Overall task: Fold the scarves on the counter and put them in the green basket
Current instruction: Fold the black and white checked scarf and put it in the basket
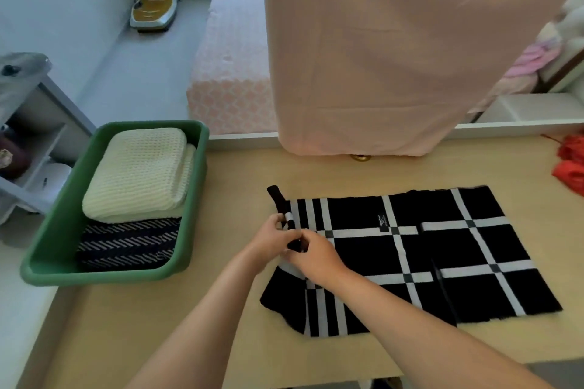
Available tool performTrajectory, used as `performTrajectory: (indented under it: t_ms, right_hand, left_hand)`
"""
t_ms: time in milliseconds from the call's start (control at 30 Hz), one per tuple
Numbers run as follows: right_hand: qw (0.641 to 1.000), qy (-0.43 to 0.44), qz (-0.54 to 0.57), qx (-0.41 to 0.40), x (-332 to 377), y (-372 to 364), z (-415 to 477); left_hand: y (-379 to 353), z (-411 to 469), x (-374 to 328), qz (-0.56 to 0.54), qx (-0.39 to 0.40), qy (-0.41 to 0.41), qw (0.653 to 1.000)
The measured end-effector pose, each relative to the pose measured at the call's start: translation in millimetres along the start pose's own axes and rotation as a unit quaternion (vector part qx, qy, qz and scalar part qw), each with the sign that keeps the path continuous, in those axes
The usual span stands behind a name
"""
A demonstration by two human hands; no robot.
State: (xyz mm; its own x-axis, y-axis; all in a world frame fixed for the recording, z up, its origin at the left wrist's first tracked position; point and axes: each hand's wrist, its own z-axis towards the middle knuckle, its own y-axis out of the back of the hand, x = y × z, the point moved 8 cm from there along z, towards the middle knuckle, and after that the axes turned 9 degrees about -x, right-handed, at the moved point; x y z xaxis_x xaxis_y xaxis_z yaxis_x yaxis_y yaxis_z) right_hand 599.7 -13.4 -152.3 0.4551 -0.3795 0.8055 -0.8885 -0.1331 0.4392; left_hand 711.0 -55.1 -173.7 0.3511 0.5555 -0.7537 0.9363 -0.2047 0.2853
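Both hands [292,243] pinch checked scarf's [426,256] left edge.

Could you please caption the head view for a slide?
Left hand and right hand pinch a black-and-white checked scarf on a tan counter beside a green plastic basket.

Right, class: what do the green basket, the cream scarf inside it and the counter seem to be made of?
Green basket: probably plastic, smooth moulded rim with a dull sheen.
Cream scarf: chunky knit, likely wool or acrylic, ribbed stitches show.
Counter: pale wood-look surface, perhaps laminate, smooth and matte.
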Motion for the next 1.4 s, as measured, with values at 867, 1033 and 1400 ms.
performTrajectory:
  t_ms: [867, 1033, 1400]
  right_hand:
    - [0.957, -0.221, -0.125, -0.138, -175, 234, -16]
    - [0.965, -0.207, -0.103, -0.126, -179, 237, -15]
    - [0.948, -0.226, -0.134, -0.179, -181, 249, -21]
  left_hand:
    - [-257, 29, -135, 0.503, -0.035, -0.346, 0.792]
    - [-267, 57, -134, 0.555, -0.02, -0.303, 0.774]
    - [-270, 60, -153, 0.365, -0.045, -0.364, 0.856]
